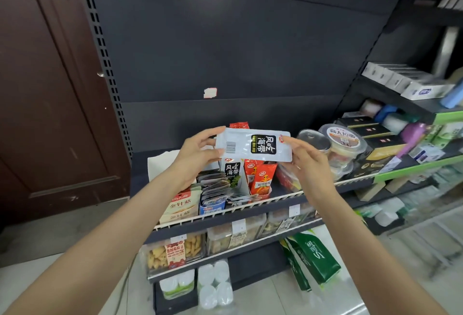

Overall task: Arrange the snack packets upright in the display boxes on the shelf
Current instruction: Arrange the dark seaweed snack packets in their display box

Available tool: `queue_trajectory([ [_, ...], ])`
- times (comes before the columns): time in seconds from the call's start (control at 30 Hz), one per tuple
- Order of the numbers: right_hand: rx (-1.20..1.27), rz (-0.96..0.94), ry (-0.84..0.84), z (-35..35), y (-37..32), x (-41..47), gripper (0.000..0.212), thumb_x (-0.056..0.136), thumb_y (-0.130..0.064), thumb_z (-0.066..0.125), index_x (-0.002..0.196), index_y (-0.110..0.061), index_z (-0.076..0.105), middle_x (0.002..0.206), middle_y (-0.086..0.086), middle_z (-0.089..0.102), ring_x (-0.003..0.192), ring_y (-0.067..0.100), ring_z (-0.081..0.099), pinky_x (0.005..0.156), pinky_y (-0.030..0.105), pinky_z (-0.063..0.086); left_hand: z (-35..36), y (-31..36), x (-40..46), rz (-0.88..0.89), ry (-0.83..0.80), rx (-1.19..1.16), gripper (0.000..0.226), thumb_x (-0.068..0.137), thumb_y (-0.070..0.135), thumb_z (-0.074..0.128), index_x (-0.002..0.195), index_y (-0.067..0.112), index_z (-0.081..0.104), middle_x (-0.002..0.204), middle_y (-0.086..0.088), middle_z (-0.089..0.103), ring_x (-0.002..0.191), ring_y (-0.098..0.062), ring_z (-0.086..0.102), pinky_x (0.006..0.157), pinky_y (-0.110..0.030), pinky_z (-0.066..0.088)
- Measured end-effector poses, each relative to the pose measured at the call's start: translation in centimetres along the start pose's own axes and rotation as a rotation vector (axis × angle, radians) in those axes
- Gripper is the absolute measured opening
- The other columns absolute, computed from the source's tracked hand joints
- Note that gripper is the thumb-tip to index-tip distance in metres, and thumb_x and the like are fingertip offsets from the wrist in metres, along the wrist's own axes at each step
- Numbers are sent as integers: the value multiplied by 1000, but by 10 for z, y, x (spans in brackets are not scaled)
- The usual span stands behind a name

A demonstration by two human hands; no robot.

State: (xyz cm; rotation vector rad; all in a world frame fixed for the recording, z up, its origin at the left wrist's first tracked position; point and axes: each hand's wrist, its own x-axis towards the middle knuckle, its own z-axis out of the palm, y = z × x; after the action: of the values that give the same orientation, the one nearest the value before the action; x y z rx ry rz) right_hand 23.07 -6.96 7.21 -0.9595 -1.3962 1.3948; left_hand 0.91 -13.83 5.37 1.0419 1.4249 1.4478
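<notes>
I'm holding one white kelp snack packet (253, 144) sideways in the air above the shelf (225, 210), the left hand (198, 154) pinching its barcode end at nine o'clock and the right hand (304, 158) pinching the opposite end at three. Gripped at both ends, it stays flat, probably so I can turn it upright. Its display box (231, 173), carrying the same label, sits directly below at six o'clock, with the red packet box (260, 179) just beside it at four o'clock.
</notes>
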Motion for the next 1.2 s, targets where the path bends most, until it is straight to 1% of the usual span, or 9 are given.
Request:
queue_trajectory([
  [0.13,-80,-59,-16,4,2,-3,36,87,6,56,114,-17,63,104,-5,69,86,-1,67,63,14,52,-1,1,-8,139,17,148,55,86,-3,61,118,40,54,108,-6,61,96,-20,66,87,-24,52],
  [0.37,-59,-54,-15,6,6,-3,38,86,5,59,114,-21,64,105,-7,70,91,2,67,65,19,55,-6,2,-11,166,35,173,55,86,-5,60,120,37,53,103,0,61,91,-14,66,84,-20,52],
  [0.6,-167,-82,-42,4,3,0,32,98,-3,40,113,-14,66,103,-9,69,94,-5,64,67,10,50,-7,-3,-5,-104,54,-33,43,90,-7,52,128,13,55,115,-11,65,97,-16,63,77,-20,56],
  [0.7,-358,-213,-86,3,0,3,26,92,-1,51,106,-17,67,107,-5,65,92,-12,60,68,5,47,-7,-5,0,-216,86,-187,34,90,-12,47,121,-1,58,120,-18,59,92,-16,62,72,-16,56],
  [0.83,-720,-474,25,0,-1,17,11,84,-11,67,90,-18,73,108,-6,61,93,3,58,75,13,45,-2,-9,7,-292,73,-223,24,92,-5,51,114,-7,60,110,-19,65,85,-18,66,67,-17,56],
  [0.9,-844,-543,33,-3,-2,25,8,84,-15,68,89,-12,74,92,-1,69,80,13,65,68,19,48,0,-15,11,-251,95,-66,25,96,6,49,117,-3,59,95,-12,69,76,-16,65,64,-15,55],
  [0.97,-959,-584,36,-6,0,32,8,85,-16,67,89,-12,73,83,1,72,72,17,67,63,29,53,-3,-25,13,-111,148,331,29,98,16,46,122,5,58,98,-5,67,79,-15,63,70,-17,52],
  [1.07,-1089,-617,-5,-6,6,40,7,85,-16,67,89,-15,73,84,3,73,71,22,67,61,36,54,-13,-38,8,26,78,741,46,90,33,60,132,15,51,125,-1,58,111,-16,55,93,-23,40],
  [1.2,-1277,-560,-136,4,15,46,14,91,-23,59,97,-18,71,95,2,71,83,23,66,62,25,42,-23,-51,4,-94,-197,1000,93,73,58,69,147,19,27,153,0,27,140,-17,22,112,-30,21],
])
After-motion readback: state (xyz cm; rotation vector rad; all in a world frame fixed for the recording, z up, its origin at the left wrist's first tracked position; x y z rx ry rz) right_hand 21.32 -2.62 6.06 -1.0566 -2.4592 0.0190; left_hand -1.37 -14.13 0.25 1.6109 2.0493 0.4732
